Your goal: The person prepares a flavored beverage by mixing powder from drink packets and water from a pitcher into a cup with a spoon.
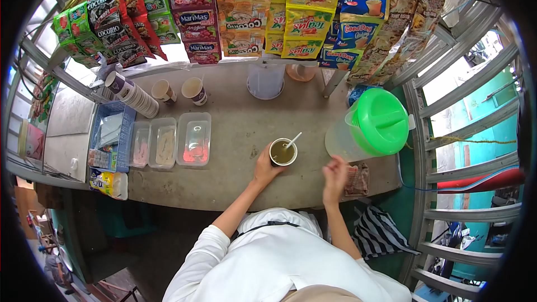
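My left hand (266, 166) is wrapped round a paper cup (283, 163) that stands on the counter. The cup holds a brownish-green drink, and a white spoon or straw (294, 140) leans out of it. To the right, my right hand (335, 175) is raised near the lower side of a clear pitcher (342, 137) with a green lid (381, 122). Its fingers look bent together; whether anything is between them is too small to tell. A folded brown cloth (358, 180) lies just right of that hand.
Drink sachets (244, 8) hang in strips across the top. Stacked cups (132, 95), two more cups (194, 90), plastic containers (193, 139) and a blue basket (111, 134) stand at the left. A white tub (265, 82) is at the back. Metal bars (475, 168) line the right side.
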Available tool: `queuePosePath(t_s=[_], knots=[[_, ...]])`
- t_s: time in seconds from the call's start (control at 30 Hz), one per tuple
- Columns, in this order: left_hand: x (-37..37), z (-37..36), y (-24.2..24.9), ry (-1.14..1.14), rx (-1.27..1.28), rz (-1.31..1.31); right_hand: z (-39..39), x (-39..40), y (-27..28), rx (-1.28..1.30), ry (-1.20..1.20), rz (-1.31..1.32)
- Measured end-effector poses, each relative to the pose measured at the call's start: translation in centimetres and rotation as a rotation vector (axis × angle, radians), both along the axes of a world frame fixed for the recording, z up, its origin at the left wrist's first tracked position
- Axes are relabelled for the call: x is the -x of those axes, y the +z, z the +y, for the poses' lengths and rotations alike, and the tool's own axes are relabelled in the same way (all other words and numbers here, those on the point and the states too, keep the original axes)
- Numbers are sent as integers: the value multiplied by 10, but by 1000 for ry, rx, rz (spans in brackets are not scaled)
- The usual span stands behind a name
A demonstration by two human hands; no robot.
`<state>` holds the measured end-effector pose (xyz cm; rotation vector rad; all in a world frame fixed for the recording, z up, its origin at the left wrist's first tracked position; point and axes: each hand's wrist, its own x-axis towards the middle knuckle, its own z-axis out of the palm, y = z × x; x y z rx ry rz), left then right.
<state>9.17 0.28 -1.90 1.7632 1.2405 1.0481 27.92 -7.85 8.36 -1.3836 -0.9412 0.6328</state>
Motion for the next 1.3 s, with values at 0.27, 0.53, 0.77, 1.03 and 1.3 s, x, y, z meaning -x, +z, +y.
queuePosePath(t_s=[0.27, 0.53, 0.77, 1.03, 1.3], knots=[[1, 5, 5, -65, -62, -51, 79, 30, -14, 162, 259, -182], [6, 3, 3, -88, -15, -51, 56, 35, -1, 79, 344, -487], [5, 4, 3, -91, -26, -49, 27, 41, 18, 125, 375, -412], [6, 4, 2, -88, -28, -42, 33, 43, 26, 67, 355, -518], [6, 3, -1, -97, -12, -32, 43, 46, 14, 68, 358, -547]])
